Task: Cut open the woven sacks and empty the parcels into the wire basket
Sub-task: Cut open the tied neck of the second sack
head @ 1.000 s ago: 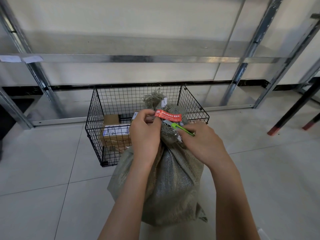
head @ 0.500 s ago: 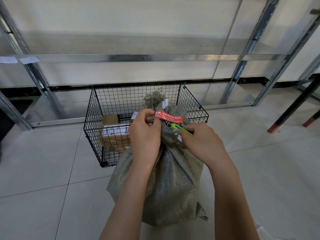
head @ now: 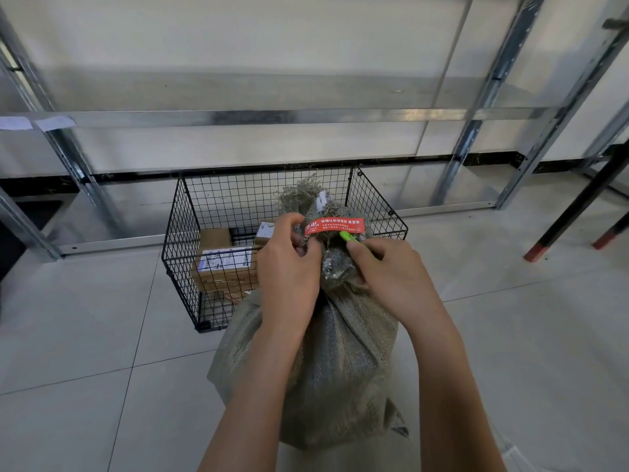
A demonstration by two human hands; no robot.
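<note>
Your right hand point(head: 391, 270) is curled round the green cutter point(head: 349, 237). Only a short green tip shows, just below the red tag point(head: 335, 226). Over the last second this hand has moved in toward the tied neck, and less of the cutter is now exposed. Whether the blade touches the weave cannot be told.

Your left hand point(head: 289, 264) pinches the bunched neck beside the tag and has not shifted.

The woven sack point(head: 333, 369) stands upright on the floor point(head: 85, 335) at centre frame, still tied, directly in front of the wire basket point(head: 177, 240). Cardboard parcels point(head: 224, 264) lie in the basket's left half.

The cut at the neck appears to be starting. Nothing from this sack has been emptied yet.
</note>
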